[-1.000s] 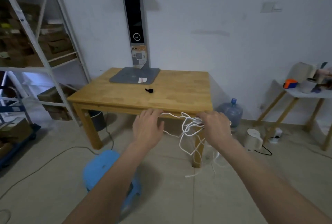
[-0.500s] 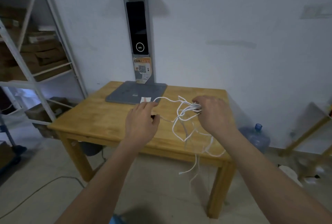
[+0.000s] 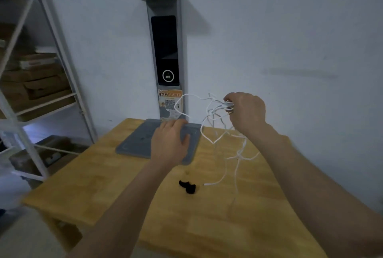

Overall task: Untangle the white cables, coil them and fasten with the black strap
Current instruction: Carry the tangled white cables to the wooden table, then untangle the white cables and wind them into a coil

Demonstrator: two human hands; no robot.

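Head view looks down across a wooden counter (image 3: 116, 191); nearest, just short of both hands, a small black strap (image 3: 188, 187) lies crumpled on the wood, with a loose white cable end beside it, towards the right hand's side; beyond it the left hand (image 3: 169, 144) is stretched out above the grey base plate (image 3: 136, 144), fingers fairly straight, and one white strand runs to its fingertips, though whether they pinch it I cannot tell; the right hand (image 3: 246, 110) is raised higher and a little farther off, fingers curled round a bunch of tangled white cables (image 3: 213, 112), whose loops droop to the counter below its wrist; behind the left hand rises a grey column with a dark screen (image 3: 164, 50); far out past the left hand stands a white shelving rack (image 3: 41, 83) with cardboard boxes.
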